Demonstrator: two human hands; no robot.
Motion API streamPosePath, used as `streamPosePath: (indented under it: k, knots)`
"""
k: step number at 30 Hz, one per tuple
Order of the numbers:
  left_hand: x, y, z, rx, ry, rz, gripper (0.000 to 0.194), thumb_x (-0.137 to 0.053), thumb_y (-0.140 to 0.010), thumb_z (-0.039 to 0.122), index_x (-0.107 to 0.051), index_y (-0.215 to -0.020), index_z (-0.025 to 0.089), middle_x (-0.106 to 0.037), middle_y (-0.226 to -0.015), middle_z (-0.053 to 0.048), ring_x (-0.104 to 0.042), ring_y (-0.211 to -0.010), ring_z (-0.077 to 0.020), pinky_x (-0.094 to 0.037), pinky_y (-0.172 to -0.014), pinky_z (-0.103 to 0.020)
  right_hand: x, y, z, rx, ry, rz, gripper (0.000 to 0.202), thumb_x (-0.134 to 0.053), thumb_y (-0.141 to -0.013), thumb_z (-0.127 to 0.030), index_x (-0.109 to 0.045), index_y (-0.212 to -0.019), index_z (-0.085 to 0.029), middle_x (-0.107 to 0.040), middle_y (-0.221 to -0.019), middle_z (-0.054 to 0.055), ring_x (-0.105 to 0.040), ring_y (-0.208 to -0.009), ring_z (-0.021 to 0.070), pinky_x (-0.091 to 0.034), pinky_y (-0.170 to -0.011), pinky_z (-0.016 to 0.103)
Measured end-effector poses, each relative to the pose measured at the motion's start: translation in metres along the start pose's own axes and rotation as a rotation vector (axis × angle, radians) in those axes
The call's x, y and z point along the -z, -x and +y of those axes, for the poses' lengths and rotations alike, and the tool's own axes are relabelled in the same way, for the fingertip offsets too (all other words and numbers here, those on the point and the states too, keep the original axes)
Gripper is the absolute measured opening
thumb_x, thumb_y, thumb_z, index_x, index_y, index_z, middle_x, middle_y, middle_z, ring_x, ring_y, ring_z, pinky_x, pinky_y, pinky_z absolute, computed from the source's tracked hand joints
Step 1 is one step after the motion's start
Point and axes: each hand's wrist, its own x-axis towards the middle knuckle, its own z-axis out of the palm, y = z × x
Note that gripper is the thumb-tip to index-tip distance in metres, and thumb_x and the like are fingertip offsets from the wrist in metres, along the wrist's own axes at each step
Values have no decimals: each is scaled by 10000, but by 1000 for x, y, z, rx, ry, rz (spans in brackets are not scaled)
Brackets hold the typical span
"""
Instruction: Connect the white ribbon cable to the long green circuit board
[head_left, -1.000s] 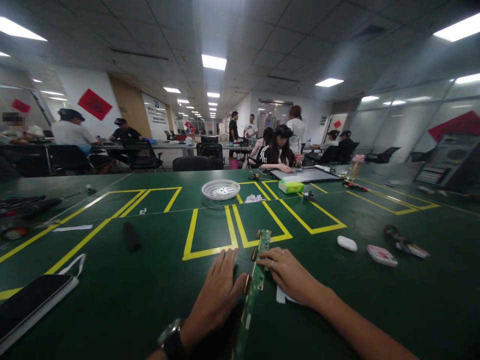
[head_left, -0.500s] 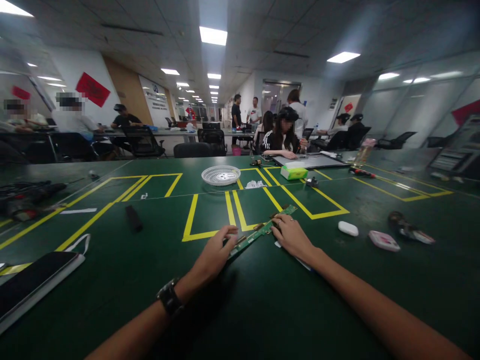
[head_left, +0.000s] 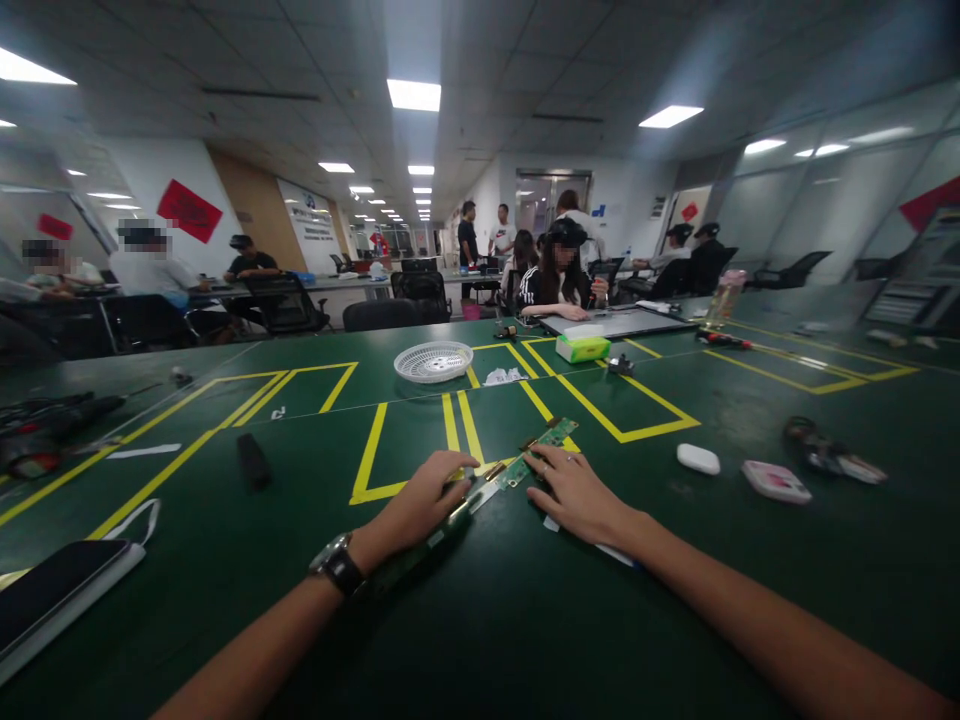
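Note:
A long, narrow green circuit board (head_left: pixel 517 470) lies slantwise in front of me, with gold-coloured strips along its far edge. My left hand (head_left: pixel 424 500), wearing a dark-strapped watch, is closed around its middle. The board's near end runs on beneath this wrist, partly hidden. Toward the far end, the fingertips of my right hand (head_left: pixel 581 490) touch the board's edge. Those fingers are spread and the thumb stands apart from the board. Beneath the right hand, a small white piece (head_left: pixel 551 523) and a thin white-and-blue item (head_left: pixel 619 555) show in part.
A white plastic basket (head_left: pixel 433 362) stands ahead, with crumpled paper (head_left: pixel 504 377) and a green tissue box (head_left: pixel 583 347) to its right. A white case (head_left: pixel 698 459) and pink-white box (head_left: pixel 776 481) lie right. A phone-like slab (head_left: pixel 60 590) sits left. A person (head_left: pixel 562 275) sits opposite.
The circuit board has shifted toward me and to the left, its near end now under my left wrist. My right fingers have slid to its edge. The view has tilted slightly.

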Motion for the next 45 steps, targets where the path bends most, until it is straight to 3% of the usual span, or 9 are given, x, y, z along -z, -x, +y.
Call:
streamPosePath:
  k: [6,13,17,21,23,26,29,37,45]
  knots:
    - [-9,12,8,-98,-174,-127,313,-519,-980,264,-546,-1292,259,-478,-1407,-72,-406,-1298,-276,-377,-1064,-504,3,0,4,-12,-18,111,458,-314,-1019,-342,-477,-1428,-217,-499,-1434,119,-406,-1341,271,-270,-1078,511]
    - [-4,15,42,-265,-148,-198,173,-465,-998,214,-631,-1039,240,-596,-1221,-42,-517,-1143,-230,-416,-1000,-428,16,7,-9,223,-23,-4,398,-395,-996,-279,-557,-1358,-246,-559,-1372,115,-473,-1278,277,-262,-1036,516]
    - [-12,17,32,-177,-167,-68,302,-490,-993,257,-513,-1293,229,-574,-1297,-79,-504,-1205,-241,-401,-1033,-435,19,16,-38,430,-112,-64,442,-472,-958,-223,-506,-1397,-256,-539,-1406,82,-465,-1291,238,-297,-1046,454]
    - [-16,25,19,-162,-248,-153,590,-582,-941,468,-375,-1449,251,-398,-1514,-91,-362,-1386,-280,-325,-1117,-481,22,19,-49,603,-123,-83,418,-471,-944,-156,-536,-1351,-228,-569,-1371,69,-475,-1274,195,-330,-1056,400]
    - [-16,29,18,-143,-267,-198,623,-572,-935,508,-355,-1469,272,-359,-1546,-74,-331,-1413,-279,-303,-1133,-487,26,16,-40,519,-71,-13,357,-458,-939,-139,-595,-1263,-203,-619,-1278,84,-524,-1199,207,-373,-1017,400]
    - [-16,32,19,-104,-282,-212,672,-561,-932,528,-312,-1501,271,-310,-1575,-65,-299,-1434,-272,-274,-1154,-480,31,11,-13,206,52,106,249,-514,-918,-200,-657,-1118,-164,-659,-1109,114,-579,-1057,254,-439,-920,419]
    - [-17,32,21,-74,-284,-190,665,-536,-944,530,-309,-1506,255,-298,-1581,-63,-292,-1438,-264,-268,-1163,-462,30,10,7,17,122,64,258,-583,-884,-295,-679,-1077,-152,-651,-1054,131,-592,-977,285,-474,-857,435]
    - [-21,32,18,-52,-225,-132,665,-523,-941,567,-349,-1492,237,-326,-1567,-79,-309,-1426,-287,-264,-1157,-483,16,15,-22,128,-136,-34,207,-565,-904,-227,-669,-1083,-213,-618,-1098,85,-570,-1010,231,-469,-886,390]
    - [-23,31,18,-45,-246,-152,678,-499,-945,588,-341,-1498,229,-318,-1570,-80,-265,-1442,-292,-234,-1167,-492,10,15,-42,130,-200,-20,197,-620,-898,-227,-656,-1092,-225,-632,-1087,59,-560,-1001,222,-448,-881,389]
